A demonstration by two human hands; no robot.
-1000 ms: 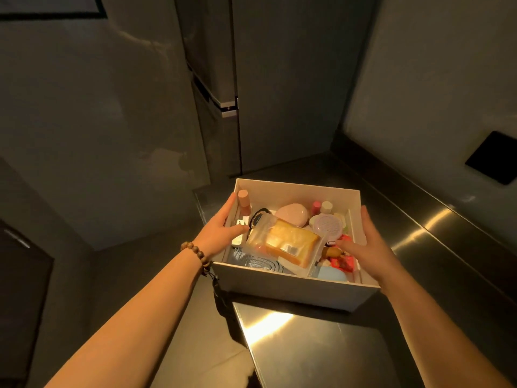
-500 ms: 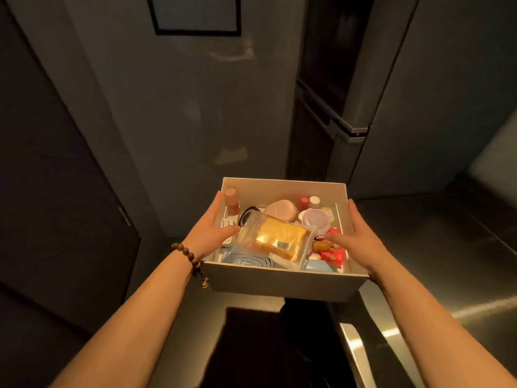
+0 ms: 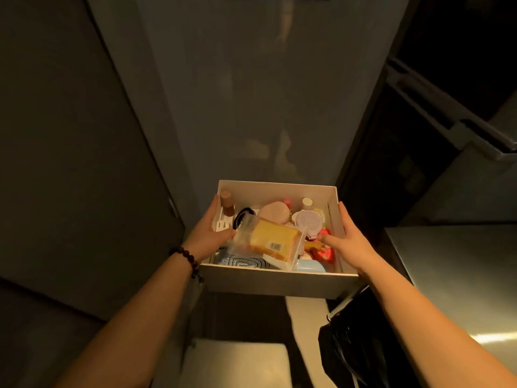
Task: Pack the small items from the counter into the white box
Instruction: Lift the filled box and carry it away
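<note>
The white box (image 3: 279, 284) is held in the air in front of the person, off the steel counter (image 3: 458, 278) that shows at the right, and it is gripped at both short sides so that it stays level and nothing spills. At the left wall, the left hand (image 3: 207, 236) is clamped onto the rim, with the fingers outside and the thumb hooked inside toward the wrapped cake; a dark bead bracelet (image 3: 187, 259) is worn on that wrist. Inside the box, a brown-capped bottle (image 3: 226, 205) is stood in the far left corner, and a black band (image 3: 243, 217) is laid beside it. The bagged slice of cake (image 3: 271, 242) is rested slantwise on top of the other items, probably because the floor of the box is already covered. A pale pink case (image 3: 274, 215) and a round lilac case (image 3: 307, 222) are seen further right, with red wrappers (image 3: 324, 252) below them. The right wall is grasped by the right hand (image 3: 349, 242) in the mirrored way. Packing looks finished, judging by the full box.
</note>
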